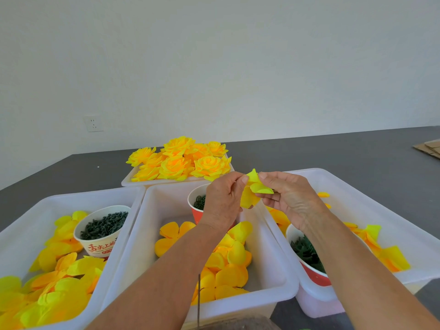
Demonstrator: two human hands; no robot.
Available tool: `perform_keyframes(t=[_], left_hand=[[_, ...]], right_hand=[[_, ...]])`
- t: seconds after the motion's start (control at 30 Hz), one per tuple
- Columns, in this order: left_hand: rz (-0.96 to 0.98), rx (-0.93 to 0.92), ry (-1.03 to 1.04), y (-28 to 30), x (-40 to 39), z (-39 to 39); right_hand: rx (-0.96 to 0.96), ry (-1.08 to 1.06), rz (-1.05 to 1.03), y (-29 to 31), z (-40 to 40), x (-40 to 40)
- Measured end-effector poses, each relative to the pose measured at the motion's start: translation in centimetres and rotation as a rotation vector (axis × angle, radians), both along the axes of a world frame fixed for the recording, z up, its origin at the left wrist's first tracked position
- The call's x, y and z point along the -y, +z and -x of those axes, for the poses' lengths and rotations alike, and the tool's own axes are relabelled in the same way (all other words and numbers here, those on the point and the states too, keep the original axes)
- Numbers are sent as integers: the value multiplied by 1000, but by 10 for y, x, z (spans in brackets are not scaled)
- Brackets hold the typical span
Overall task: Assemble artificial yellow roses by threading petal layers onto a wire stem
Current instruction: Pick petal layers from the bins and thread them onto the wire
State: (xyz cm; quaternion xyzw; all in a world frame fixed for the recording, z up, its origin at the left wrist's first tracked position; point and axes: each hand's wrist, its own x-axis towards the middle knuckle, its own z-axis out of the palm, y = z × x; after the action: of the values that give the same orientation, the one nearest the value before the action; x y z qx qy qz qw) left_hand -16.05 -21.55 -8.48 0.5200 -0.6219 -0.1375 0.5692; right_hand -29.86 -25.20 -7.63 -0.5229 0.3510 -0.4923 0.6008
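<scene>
Grey tabletop (309, 151) against a white wall, carrying three white bins and, at the back, a tray of finished roses (181, 160). Left to right: left bin (31, 210) with loose yellow petal layers and a paper cup of dark green parts (102, 228); middle bin (273, 265) with more petal layers (228, 265) and a red cup (197, 206); right bin (381, 203) with petals and a cup of green calyx-like pieces (307, 253).

I read my left hand (222, 201) as raised above the middle bin, thumb and forefinger pinching the left edge of a small yellow petal layer (253, 190). My right hand (289, 198) pinches the same layer from the right, fingers curled around it. The layer thus sits between both hands, touching each, level with the fingertips.

A thin dark wire stem (199, 298) stands roughly upright at the near edge, below and toward me from the hands, its long axis vertical. My left forearm passes nearer to it. I judge that threading requires lowering the layer's centre onto that tip; no hole is discernible.
</scene>
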Motion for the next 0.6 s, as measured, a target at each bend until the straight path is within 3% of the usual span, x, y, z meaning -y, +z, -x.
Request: perform_keyframes(t=[0.17,0.27,0.47,0.6], left_hand=[[-36,-114,-91,2,-3,4],[-30,-134,-18,2,-3,1],[-189,-538,-10,9,-2,-1],[-247,-627,-42,9,-2,-2]], right_hand=[[29,-58,-10,3,-1,-2],[31,-45,22,3,-1,-3],[-108,-51,104,0,-2,1],[-187,-81,169,-4,-3,1]])
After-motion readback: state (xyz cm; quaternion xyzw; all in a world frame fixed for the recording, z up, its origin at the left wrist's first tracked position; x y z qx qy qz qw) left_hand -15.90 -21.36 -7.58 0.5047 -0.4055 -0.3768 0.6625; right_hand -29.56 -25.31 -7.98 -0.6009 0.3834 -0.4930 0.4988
